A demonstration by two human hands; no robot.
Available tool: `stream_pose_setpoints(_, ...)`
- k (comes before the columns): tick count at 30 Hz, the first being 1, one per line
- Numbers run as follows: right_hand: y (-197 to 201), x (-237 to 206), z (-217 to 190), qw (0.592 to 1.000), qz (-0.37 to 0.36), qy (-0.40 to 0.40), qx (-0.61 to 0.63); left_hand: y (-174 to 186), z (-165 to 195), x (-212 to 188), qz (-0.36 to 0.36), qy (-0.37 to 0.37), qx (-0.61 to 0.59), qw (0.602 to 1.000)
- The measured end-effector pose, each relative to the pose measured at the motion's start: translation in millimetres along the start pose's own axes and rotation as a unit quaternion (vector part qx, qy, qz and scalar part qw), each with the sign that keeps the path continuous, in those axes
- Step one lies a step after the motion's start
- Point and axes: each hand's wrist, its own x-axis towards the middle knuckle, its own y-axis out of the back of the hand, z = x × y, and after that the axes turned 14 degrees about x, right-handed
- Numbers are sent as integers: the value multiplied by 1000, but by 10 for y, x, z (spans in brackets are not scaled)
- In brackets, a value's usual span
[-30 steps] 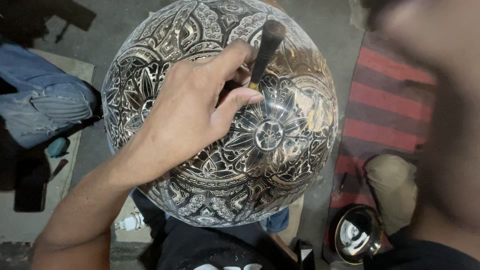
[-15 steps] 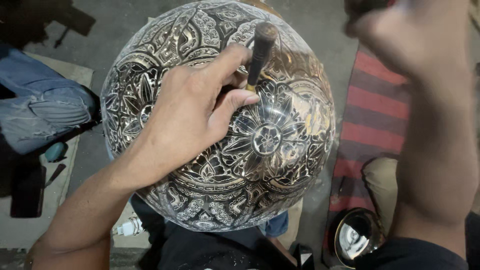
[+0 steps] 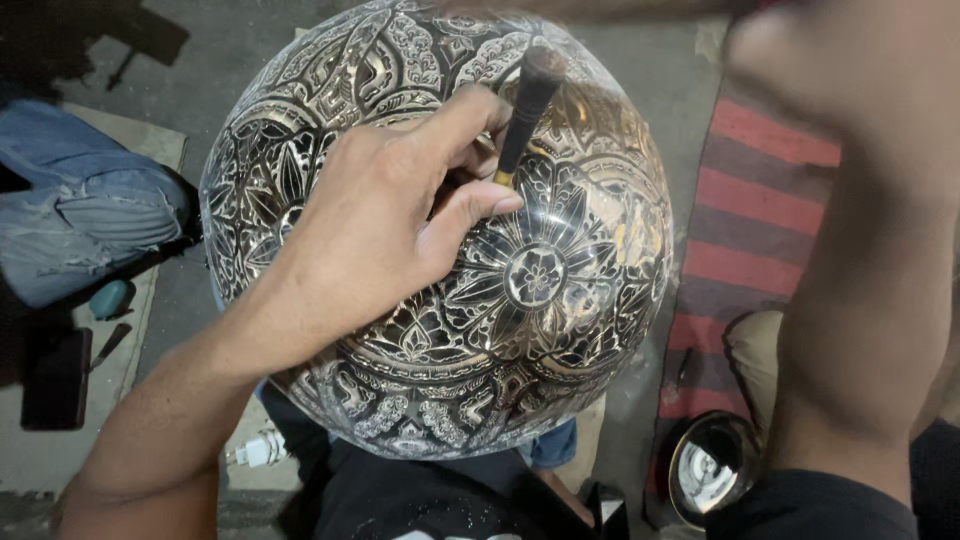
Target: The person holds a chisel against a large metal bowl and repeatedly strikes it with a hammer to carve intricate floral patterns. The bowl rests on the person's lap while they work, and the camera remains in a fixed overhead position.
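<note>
A large domed metal bowl (image 3: pixel 560 330) with engraved flower and leaf patterns fills the middle of the head view, its rounded outside facing me. My left hand (image 3: pixel 380 220) rests on its upper surface. Thumb and fingers pinch a dark chisel (image 3: pixel 525 105), which stands tilted with its brass-coloured tip on the metal just above the central flower. My right forearm rises along the right side. My right hand (image 3: pixel 800 60) is a blur at the top edge, above the bowl and apart from it. What it holds is hidden by the blur and the frame edge.
A red and dark striped rug (image 3: pixel 740 230) lies on the floor to the right. A small shiny metal bowl (image 3: pixel 705 470) sits at the bottom right. Crumpled blue denim cloth (image 3: pixel 80 220) lies at the left, beside a dark flat object (image 3: pixel 55 380) and a small teal item (image 3: pixel 108 297).
My right arm has swung up and leftward, and the hand now blurs at the top edge. My left hand keeps the chisel on the same spot of the bowl.
</note>
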Motion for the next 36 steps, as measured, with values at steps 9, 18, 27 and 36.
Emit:
stream_pose_setpoints(9,-69,-19,76,1000,12,2,7,24,15,24,-62,67,-31,995)
stream_pose_setpoints(18,-15,-94,173,1000,14,-1,17,10,-29,-5,-10,-5,-39,999)
stream_pose_setpoints(27,-123,-89,74,997,41,8,64,42,-26,-9,-23,-14,-17,999)
stream_pose_setpoints(36,-182,-49,41,984,88,15,152,80,-13,22,-44,16,-13,999)
